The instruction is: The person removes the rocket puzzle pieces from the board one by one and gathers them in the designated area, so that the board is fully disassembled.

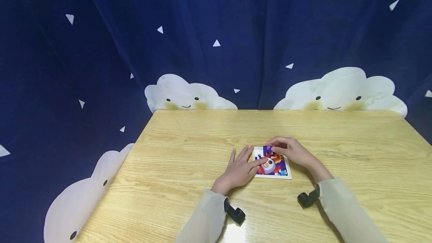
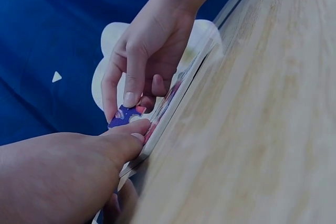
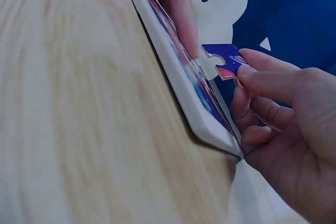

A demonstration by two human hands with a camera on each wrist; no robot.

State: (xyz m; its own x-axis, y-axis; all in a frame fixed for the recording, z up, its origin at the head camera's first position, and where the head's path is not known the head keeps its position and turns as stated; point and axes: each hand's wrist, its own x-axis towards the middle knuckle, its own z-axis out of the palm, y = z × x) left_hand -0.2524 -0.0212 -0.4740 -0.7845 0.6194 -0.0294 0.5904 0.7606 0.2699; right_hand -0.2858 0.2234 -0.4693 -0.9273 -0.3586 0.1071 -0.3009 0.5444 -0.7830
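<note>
A small jigsaw puzzle in a white frame (image 1: 289,173) lies on the table, its picture showing a penguin-like face (image 1: 269,166) on purple. Between thumb and index finger, my right hand (image 1: 297,153) pinches a purple puzzle piece (image 3: 221,60) with a ringed planet on it. That piece is held tilted above the puzzle's far side. My left hand (image 1: 239,170) rests across the frame's left side, fingers spread and fairly straight, with the thumb lying on the picture. White backing shows at the puzzle's far left corner.
The puzzle lies on a light wooden table (image 1: 175,153). Behind it and to the left hangs a dark blue curtain (image 1: 209,18) with white triangles and smiling clouds. Each wrist wears a black camera strap (image 1: 236,214) over a pale sleeve (image 1: 206,218).
</note>
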